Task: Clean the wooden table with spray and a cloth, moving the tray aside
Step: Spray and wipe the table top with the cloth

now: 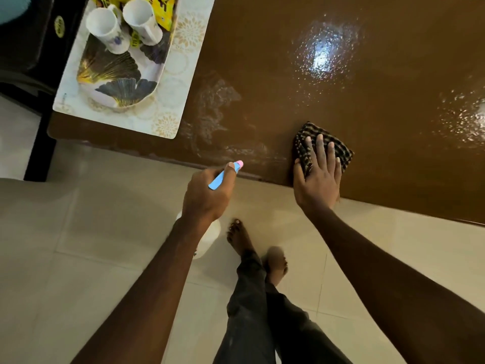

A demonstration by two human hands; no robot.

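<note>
Print is showing in three spots, none of it reading clearly.
Bold black strokes are showing on a yellow packet (163,6) lying in the tray (118,74) at the far left, but the frame edge is cutting them off. A small yellow label (135,39) is peeking out between the two mugs (105,27), its dark letters too blurred to read. A yellow oval sticker (59,26) is sitting on the black cabinet (34,48) further left, its print too small to tell.

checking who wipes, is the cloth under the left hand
No, the cloth lies under the flat right hand; the left hand grips the spray.
</note>
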